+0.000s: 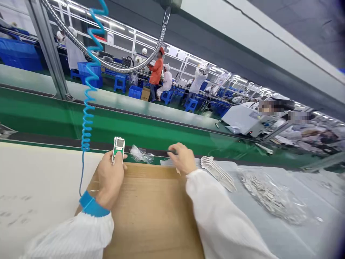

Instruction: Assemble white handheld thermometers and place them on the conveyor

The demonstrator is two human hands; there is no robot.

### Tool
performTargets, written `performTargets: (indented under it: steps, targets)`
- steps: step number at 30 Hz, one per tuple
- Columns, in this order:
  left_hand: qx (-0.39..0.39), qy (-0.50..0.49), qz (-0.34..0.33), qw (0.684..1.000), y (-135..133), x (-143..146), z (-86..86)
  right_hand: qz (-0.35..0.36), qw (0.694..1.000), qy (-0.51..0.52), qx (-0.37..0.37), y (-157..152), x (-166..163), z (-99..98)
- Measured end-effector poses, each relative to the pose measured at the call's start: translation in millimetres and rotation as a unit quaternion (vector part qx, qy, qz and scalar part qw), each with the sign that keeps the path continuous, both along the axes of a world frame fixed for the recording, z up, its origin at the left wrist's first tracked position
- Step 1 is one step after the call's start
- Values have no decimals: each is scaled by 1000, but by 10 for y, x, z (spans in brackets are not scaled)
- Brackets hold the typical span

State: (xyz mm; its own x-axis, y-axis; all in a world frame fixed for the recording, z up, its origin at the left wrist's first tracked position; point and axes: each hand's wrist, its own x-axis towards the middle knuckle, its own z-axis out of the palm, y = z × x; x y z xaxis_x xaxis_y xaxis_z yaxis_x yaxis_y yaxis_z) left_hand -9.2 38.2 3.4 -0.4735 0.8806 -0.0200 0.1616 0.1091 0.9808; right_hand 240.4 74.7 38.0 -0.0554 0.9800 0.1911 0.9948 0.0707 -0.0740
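No writing can be read anywhere: the small panel on the white-and-green handheld device point(118, 146) is too small and washed out to make out. The device stands upright at the centre left of the frame, clamped in the left hand point(110, 180), with the fingers wrapped around its lower half and the thumb pressed on its green face. A blue wrist strap point(91, 204) circles that wrist, and its coiled blue cord point(86, 126) rises toward the upper left.

The right hand point(183, 158) hovers just to the right of centre, its fingers curled together; whether they pinch anything small, I cannot tell. A crumpled clear plastic bag point(140, 154) lies between the hands, above a flat cardboard sheet point(151, 212).

Right of the right hand sits a stack of white comb-like plastic frames point(217, 173). Further right, a clear bag point(272, 198) holds many small silvery parts. Beyond the green conveyor belt point(107, 122), blue plastic crates point(18, 54) fill the upper left, near co-workers in white point(72, 54) and orange point(156, 71).
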Motion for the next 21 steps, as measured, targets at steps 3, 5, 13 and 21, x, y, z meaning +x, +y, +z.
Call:
performTargets:
  steps: [3, 5, 13, 21]
  targets:
    - [4, -6, 2, 1000, -1, 6, -15, -134, 989, -54, -20, -243, 752, 135]
    - [4, -8, 2, 1000, -2, 13, -9, -201, 975, -77, -46, -401, 1146, 141]
    - [12, -36, -50, 998, -28, 65, 97, -206, 973, 41, -95, -651, 1422, 120]
    - [68, -109, -208, 970, -30, 181, 42, 26, 754, 650, -94, -366, -25, 182]
